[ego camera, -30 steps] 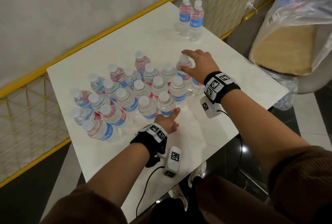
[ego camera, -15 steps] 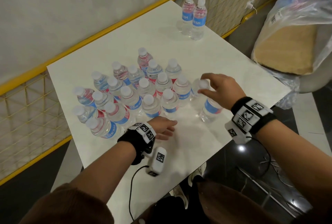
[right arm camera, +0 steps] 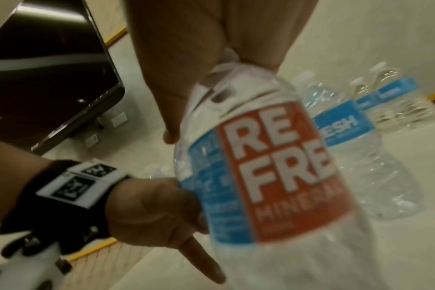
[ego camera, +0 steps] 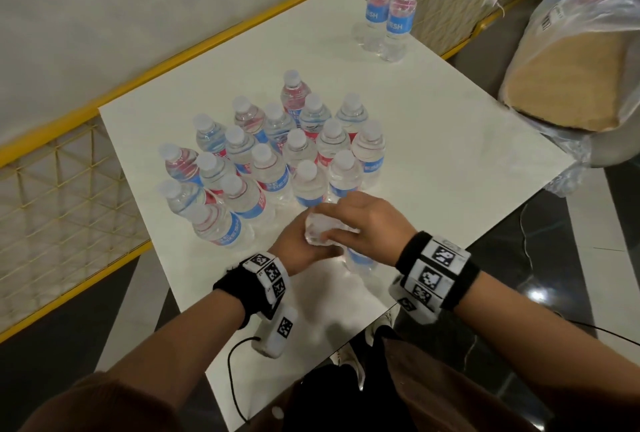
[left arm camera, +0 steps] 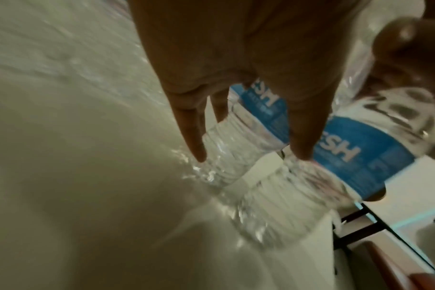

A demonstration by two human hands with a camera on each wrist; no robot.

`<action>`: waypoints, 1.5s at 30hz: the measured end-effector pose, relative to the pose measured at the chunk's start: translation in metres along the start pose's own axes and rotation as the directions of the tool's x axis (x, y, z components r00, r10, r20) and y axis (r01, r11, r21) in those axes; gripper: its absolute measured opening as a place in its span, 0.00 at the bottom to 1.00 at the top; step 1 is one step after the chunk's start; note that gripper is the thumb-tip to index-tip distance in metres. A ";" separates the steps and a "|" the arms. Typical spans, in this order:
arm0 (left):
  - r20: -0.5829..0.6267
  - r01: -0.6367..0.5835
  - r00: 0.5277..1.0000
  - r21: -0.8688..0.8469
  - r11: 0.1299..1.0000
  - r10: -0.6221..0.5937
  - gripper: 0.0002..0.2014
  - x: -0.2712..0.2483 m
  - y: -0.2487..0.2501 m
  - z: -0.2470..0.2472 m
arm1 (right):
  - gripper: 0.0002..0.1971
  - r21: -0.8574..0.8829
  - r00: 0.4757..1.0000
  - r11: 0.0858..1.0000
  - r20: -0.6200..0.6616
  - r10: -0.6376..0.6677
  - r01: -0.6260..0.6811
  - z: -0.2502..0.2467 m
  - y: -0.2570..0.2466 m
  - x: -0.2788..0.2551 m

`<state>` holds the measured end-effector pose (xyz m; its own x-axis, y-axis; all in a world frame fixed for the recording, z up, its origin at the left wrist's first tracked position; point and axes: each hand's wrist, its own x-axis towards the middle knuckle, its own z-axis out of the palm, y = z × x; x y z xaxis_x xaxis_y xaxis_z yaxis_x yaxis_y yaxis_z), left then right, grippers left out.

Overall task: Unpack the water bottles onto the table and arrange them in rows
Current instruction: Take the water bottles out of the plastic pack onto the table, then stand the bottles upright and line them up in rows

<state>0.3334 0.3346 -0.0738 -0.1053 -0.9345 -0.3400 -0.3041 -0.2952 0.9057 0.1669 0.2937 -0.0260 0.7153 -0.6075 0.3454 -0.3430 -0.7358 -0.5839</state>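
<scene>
White and glossy, the square table [ego camera: 433,141] carries everything, with a yellow mesh railing [ego camera: 62,217] along its far sides.

Nearest the person, at the table's front edge, both hands meet on one water bottle [ego camera: 356,258]. The right hand [ego camera: 370,224] grips it from above at the neck; in the right wrist view its red and blue label reads large and the body leans. The left hand [ego camera: 304,248] has its fingers against the bottle's side, some curled about it and one pointing straight down. In the left wrist view two labelled bottle bodies appear beyond the fingers [left arm camera: 306,137]; whether the nearer one is touched cannot be told, as the picture is blurred.

To place it well, the person would do best to stand the bottle upright before letting go, steadying its side with the left hand, and to set it just beside the nearest bottle of the front row [ego camera: 343,172] so that the line runs on. A push against that row could topple its neighbours, since the bottles stand close.

Beyond, the grouped bottles [ego camera: 270,154] stand upright in rough rows at the table's middle. Farther off, two bottles [ego camera: 388,16] wait at the far corner, well apart from the group. Off the table to the right lies the plastic wrap [ego camera: 588,16].
</scene>
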 end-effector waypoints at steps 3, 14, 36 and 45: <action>-0.157 0.036 0.987 0.044 0.998 -0.028 0.29 -0.009 -0.023 -0.020 | 0.21 -0.108 0.993 0.994 -0.114 -0.038 0.026 0.017 -0.005 0.013; -0.343 0.577 0.794 0.168 0.799 -0.502 0.36 -0.019 -0.015 -0.032 | 0.37 -0.089 0.623 0.669 0.291 0.726 -0.738 0.032 0.008 -0.030; 0.127 0.103 0.973 0.515 0.851 -0.195 0.26 0.047 0.073 0.076 | 0.24 -0.216 0.441 0.544 0.385 0.811 -0.811 -0.081 0.099 -0.027; -0.115 0.274 0.960 0.227 0.934 -0.253 0.46 0.123 0.114 0.112 | 0.21 0.210 0.468 0.472 -0.072 0.881 -0.856 -0.231 0.238 -0.038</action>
<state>0.1799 0.2081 -0.0405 0.0846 -0.8456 -0.5271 -0.5284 -0.4866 0.6957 -0.0828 0.0725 -0.0082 -0.0114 -0.9540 -0.2995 -0.6467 0.2355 -0.7255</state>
